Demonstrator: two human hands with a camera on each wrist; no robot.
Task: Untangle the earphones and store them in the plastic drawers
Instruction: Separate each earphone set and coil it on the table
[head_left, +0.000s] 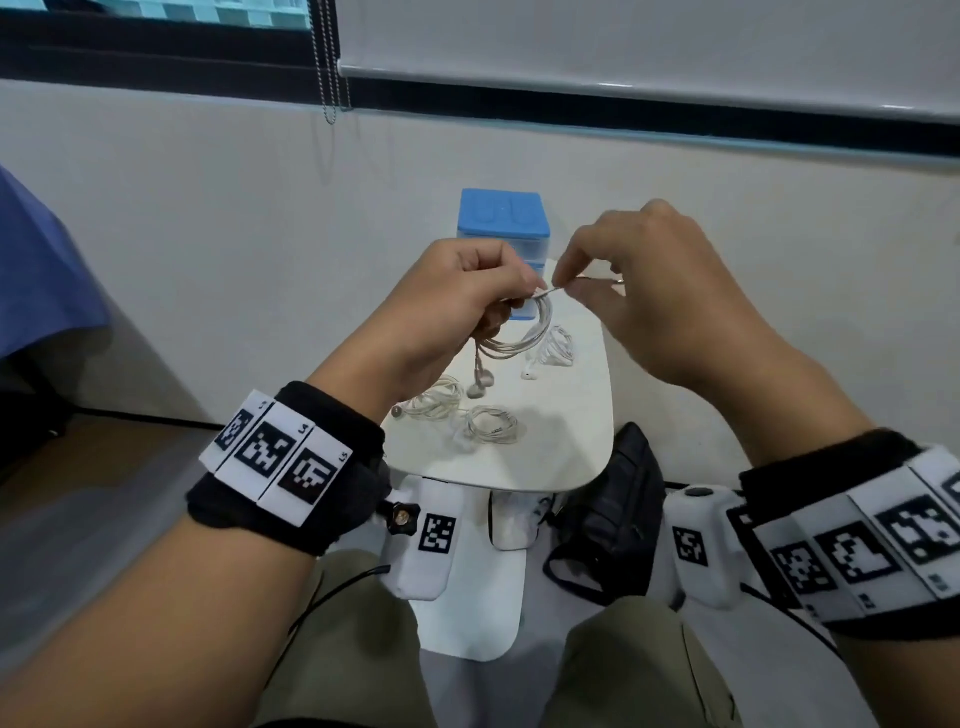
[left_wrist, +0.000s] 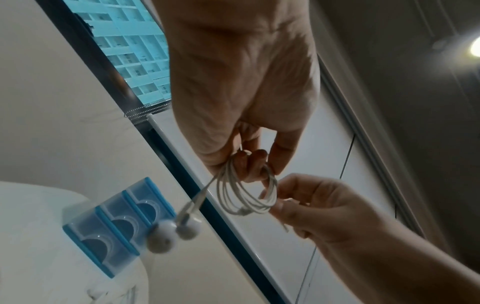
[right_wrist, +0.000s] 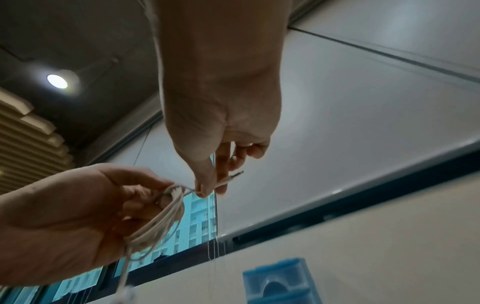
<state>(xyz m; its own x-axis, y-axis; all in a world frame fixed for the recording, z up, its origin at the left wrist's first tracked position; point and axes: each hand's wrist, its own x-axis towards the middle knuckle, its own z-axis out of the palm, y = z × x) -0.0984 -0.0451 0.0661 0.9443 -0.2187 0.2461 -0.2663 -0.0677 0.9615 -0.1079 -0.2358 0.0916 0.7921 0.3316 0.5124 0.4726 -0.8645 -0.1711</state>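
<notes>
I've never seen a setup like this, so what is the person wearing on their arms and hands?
Both hands, left hand and right hand, are bare. Each wrist carries a black fabric wristband with white square-patterned marker tags, plus a white camera pod below it with thin black cables.

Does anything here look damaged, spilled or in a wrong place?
Nothing stands out. The left hand holds a coiled white earphone cable, the right hand pinches its plug end, and the blue plastic drawers stand upright.

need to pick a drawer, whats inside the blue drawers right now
Nothing shows through the closed, see-through fronts of the blue drawers. Their backs are hidden, and the left hand covers part of them from above.
</notes>
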